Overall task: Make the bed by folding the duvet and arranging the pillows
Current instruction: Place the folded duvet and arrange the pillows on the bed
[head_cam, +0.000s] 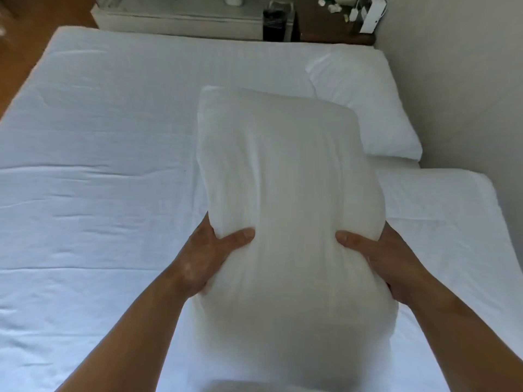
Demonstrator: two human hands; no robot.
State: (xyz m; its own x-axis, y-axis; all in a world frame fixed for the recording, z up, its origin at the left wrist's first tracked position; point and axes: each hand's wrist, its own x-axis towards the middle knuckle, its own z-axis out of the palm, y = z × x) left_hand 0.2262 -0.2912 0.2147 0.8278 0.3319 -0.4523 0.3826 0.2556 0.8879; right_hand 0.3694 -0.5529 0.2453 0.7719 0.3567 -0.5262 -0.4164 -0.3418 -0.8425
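The held pillow is gripped by left hand and right hand; likely to be laid beside the far pillow at one o'clock

Lit softly by dim, cool daylight, brightest across the bed sheet toward 9 o'clock. Turned the held pillow greyer than the sheet, darkest at 6 o'clock. Blurred the pillow's near end and smeared the desk clutter at 1 o'clock. Bowed the bed's edges toward the corners, wide-angle fashion.
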